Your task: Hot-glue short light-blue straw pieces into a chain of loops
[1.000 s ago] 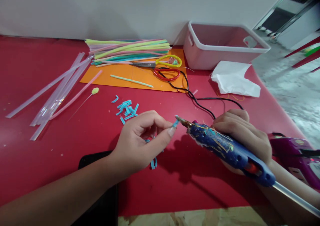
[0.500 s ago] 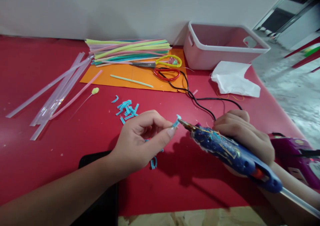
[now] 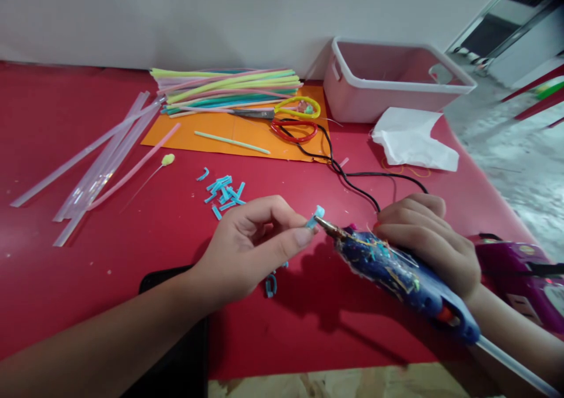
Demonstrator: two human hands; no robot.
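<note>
Between thumb and forefinger, my left hand (image 3: pixel 253 251) pinches a small curled blue pipe cleaner piece (image 3: pixel 315 216). My right hand (image 3: pixel 429 242) is wrapped round a blue hot glue gun (image 3: pixel 396 272), spotted with dried glue and scraps. Its metal nozzle meets or nearly meets the blue piece, and a clear glue stick (image 3: pixel 515 363) sticks out of its back end. Cut blue pieces (image 3: pixel 225 192) lie in a small heap beyond my left hand. A bent blue loop (image 3: pixel 271 284) rests below that hand, with other bits partly hidden by it.
Colourful pipe cleaners (image 3: pixel 229 90) and scissors (image 3: pixel 275 114) lie on orange card (image 3: pixel 176 137). Clear glue sticks (image 3: pixel 106 157) are at left. A plastic bin (image 3: pixel 374 101), white cloth-like sheet (image 3: pixel 412 140), black cord (image 3: pixel 356 186) and purple device (image 3: pixel 520 275) occupy the right. A dark flat object (image 3: pixel 176 357) sits under my left forearm.
The blue piece has turned slightly and shifted a little right in my left fingers. The glue gun's back end has swung somewhat left and down, its nozzle staying at the piece.
</note>
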